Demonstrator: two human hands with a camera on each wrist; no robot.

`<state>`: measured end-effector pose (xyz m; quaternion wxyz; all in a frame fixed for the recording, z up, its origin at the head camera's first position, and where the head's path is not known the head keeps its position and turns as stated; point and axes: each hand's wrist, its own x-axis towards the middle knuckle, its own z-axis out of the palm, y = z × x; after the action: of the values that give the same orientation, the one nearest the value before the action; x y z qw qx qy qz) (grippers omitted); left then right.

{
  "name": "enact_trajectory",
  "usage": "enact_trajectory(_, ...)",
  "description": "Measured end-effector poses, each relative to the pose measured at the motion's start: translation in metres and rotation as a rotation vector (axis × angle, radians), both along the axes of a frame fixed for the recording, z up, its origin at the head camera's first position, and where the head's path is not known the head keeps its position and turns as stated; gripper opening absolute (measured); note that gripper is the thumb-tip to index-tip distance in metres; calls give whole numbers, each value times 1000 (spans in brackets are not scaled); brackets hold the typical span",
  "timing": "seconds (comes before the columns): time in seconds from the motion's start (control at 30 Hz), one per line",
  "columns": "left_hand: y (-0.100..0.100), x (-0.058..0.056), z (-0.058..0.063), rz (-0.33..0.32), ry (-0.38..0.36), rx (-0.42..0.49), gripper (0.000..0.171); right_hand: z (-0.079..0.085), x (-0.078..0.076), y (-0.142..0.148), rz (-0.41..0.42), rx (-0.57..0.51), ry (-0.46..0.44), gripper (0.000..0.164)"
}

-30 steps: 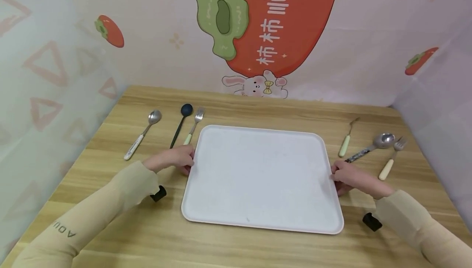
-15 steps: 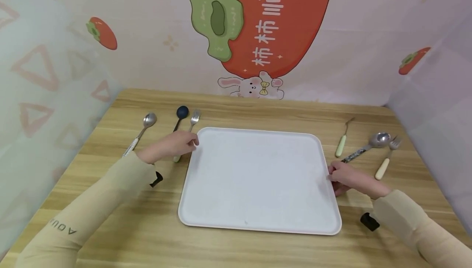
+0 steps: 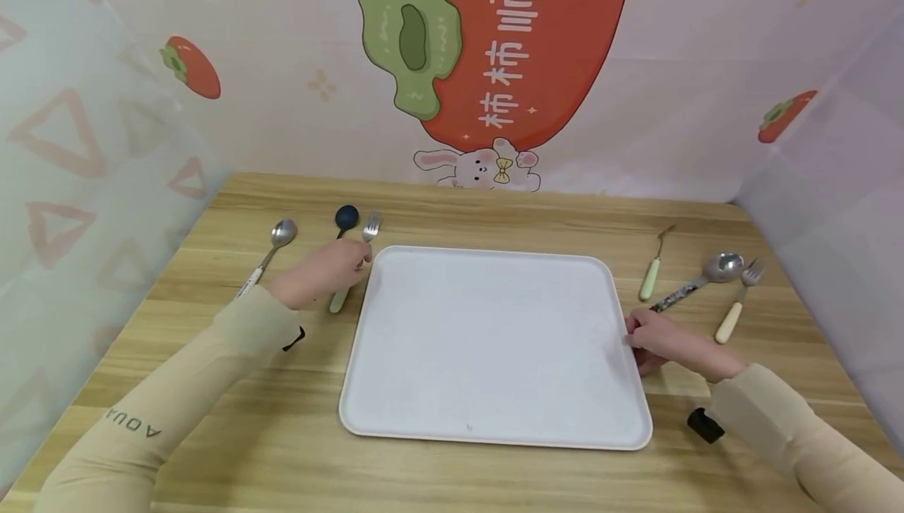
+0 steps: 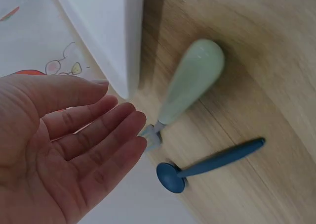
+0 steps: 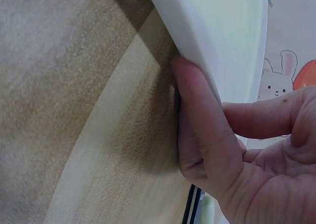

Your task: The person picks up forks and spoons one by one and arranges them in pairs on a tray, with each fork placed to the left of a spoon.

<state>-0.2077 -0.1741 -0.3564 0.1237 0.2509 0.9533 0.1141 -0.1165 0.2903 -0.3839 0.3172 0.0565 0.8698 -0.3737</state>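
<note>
A white rectangular tray (image 3: 494,340) lies on the wooden table. My right hand (image 3: 660,340) grips its right edge; in the right wrist view the fingers (image 5: 200,98) bend against the outer side and the thumb lies by the rim. My left hand (image 3: 332,268) hovers by the tray's far left corner, holding nothing, its fingers (image 4: 106,155) loosely bent in the left wrist view. Below it lies a fork with a pale green handle (image 4: 192,83), partly covered by the hand in the head view. Beside that fork is a dark blue round-bowled spoon (image 4: 222,159), its handle mostly hidden from the head camera.
A metal spoon with a white handle (image 3: 275,242) lies at far left. Right of the tray are a thin green-handled utensil (image 3: 651,276), a large metal spoon (image 3: 722,267) with a patterned handle, and a cream-handled fork (image 3: 730,321). Printed cloth walls (image 3: 318,136) enclose the table.
My left hand has let go of the tray's left edge and moved away from me, to over the green-handled fork. The right hand keeps its grip on the tray. The head view has shifted slightly.
</note>
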Motion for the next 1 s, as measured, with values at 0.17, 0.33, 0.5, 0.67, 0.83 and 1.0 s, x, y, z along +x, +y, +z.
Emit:
enact_trajectory(0.17, -6, -2, -4, 29, 7, -45, 23, 0, 1, 0, 8, -1, -2, 7)
enact_trajectory(0.33, -11, -3, -6, 69, -22, -42, 22, 0, 2, 0, 3, -12, -5, 11)
enact_trajectory(0.5, -13, -4, -9, 94, -24, -70, 10, -1, 2, 0, 7, -14, -2, 10)
enact_trajectory(0.67, -15, -5, -17, 137, -35, -60, 11, -1, 3, 0, 9, -23, 9, 9)
enact_trajectory(0.83, -15, -5, -24, 183, -70, -35, 19, 0, 3, 0, 3, -22, 11, 8)
enact_trajectory(1.0, -14, -4, -23, 214, -115, -1, 23, 0, 1, 0, 3, 0, 6, 7)
